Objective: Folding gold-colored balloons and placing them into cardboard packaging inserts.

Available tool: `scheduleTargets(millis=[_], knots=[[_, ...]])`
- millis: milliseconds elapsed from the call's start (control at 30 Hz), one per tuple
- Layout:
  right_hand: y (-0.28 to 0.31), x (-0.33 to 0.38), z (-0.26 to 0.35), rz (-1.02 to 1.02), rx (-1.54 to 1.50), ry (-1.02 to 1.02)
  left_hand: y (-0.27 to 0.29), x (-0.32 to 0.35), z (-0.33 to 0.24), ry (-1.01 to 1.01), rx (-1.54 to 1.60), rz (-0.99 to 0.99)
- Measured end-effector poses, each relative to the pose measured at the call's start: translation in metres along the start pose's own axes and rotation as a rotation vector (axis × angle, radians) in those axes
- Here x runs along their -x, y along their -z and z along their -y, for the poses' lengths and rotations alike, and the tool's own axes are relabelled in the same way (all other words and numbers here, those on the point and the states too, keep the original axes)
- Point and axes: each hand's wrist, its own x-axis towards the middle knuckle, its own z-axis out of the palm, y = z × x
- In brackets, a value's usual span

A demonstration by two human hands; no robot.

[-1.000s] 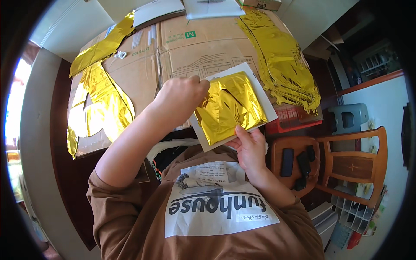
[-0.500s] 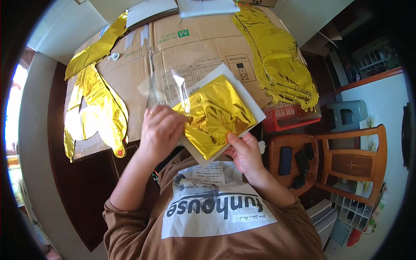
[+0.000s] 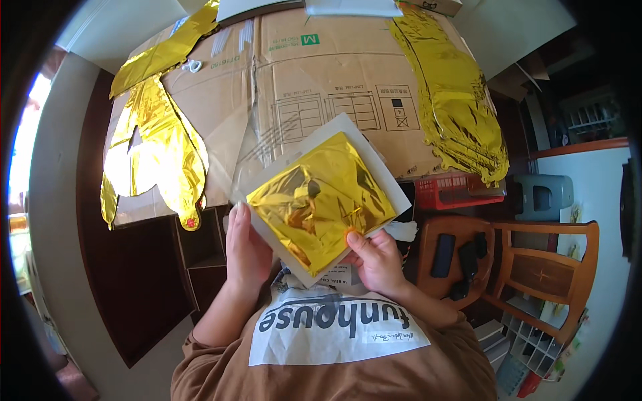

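A folded gold foil balloon (image 3: 314, 200) lies flat on a pale backing card (image 3: 396, 195), tilted in front of my chest. My right hand (image 3: 378, 259) grips their lower right edge, thumb on the foil and the other fingers behind the card. At the lower left edge, my left hand (image 3: 247, 244) is upright with its fingers stretched out and together, resting against or just beside the card. A clear plastic sleeve (image 3: 249, 150) shows faintly beyond the card's upper left side; how it joins the card is hard to see.
Flattened cardboard (image 3: 200, 100) covers the table. Flat gold foil balloons lie on its left (image 3: 157, 144) and right (image 3: 455, 100) sides. A small white coil (image 3: 193, 65) sits at the left. Nearby stand a red basket (image 3: 461, 192) and a wooden chair (image 3: 548, 267) holding a phone (image 3: 443, 255).
My left hand has moved from the foil's upper left edge down to the card's lower left side, its fingers straightened. The foil lies flatter, and the view has shifted slightly.
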Motion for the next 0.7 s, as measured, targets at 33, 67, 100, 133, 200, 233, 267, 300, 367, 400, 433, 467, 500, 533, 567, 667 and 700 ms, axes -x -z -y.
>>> scheduleTargets(millis=[33, 67, 100, 133, 200, 233, 267, 300, 367, 400, 433, 467, 500, 533, 567, 667, 700], knots=[[-0.001, 0.004, -0.005, 0.010, 0.036, 0.006, -0.007, 0.000, -0.008, 0.064, 0.025, 0.038], [-0.003, 0.005, -0.008, 0.022, 0.070, 0.017, -0.014, -0.002, -0.014, 0.123, 0.047, 0.080], [-0.009, 0.005, -0.006, 0.032, 0.050, 0.032, -0.014, -0.005, -0.014, 0.126, 0.020, 0.111], [-0.003, 0.006, -0.004, 0.112, 0.145, -0.011, -0.013, -0.008, -0.015, 0.120, -0.003, 0.127], [0.016, 0.013, 0.012, 0.267, 0.333, -0.099, -0.002, -0.014, -0.020, 0.114, -0.051, 0.158], [0.022, 0.017, 0.025, 0.359, 0.311, -0.081, 0.007, -0.016, -0.024, 0.166, -0.056, 0.221], [0.035, 0.017, 0.030, 0.406, 0.266, -0.060, 0.010, -0.016, -0.024, 0.195, -0.085, 0.231], [0.046, 0.016, 0.045, 0.456, 0.227, -0.095, 0.014, -0.014, -0.023, 0.224, -0.110, 0.234], [0.068, 0.004, 0.070, 0.411, 0.160, -0.140, 0.017, -0.014, -0.018, 0.249, -0.157, 0.264], [0.076, -0.002, 0.075, 0.309, 0.134, -0.144, 0.016, -0.015, -0.016, 0.279, -0.158, 0.324], [0.079, -0.009, 0.074, 0.184, 0.129, -0.107, 0.016, -0.017, -0.014, 0.308, -0.157, 0.384], [0.064, -0.020, 0.076, 0.066, 0.091, -0.096, 0.013, -0.022, -0.012, 0.331, -0.151, 0.451], [0.054, -0.025, 0.071, -0.002, 0.117, -0.066, 0.009, -0.023, -0.015, 0.375, -0.153, 0.490], [0.047, -0.027, 0.068, -0.068, 0.142, -0.036, 0.008, -0.020, -0.015, 0.349, -0.184, 0.484], [0.038, -0.021, 0.069, 0.003, 0.228, -0.030, 0.010, -0.015, -0.016, 0.323, -0.218, 0.476], [0.046, 0.010, 0.052, -0.080, 0.500, 0.035, 0.024, 0.004, -0.021, 0.301, -0.247, 0.457], [0.042, 0.019, 0.053, -0.066, 0.453, -0.050, 0.030, 0.011, -0.020, 0.322, -0.275, 0.443]])
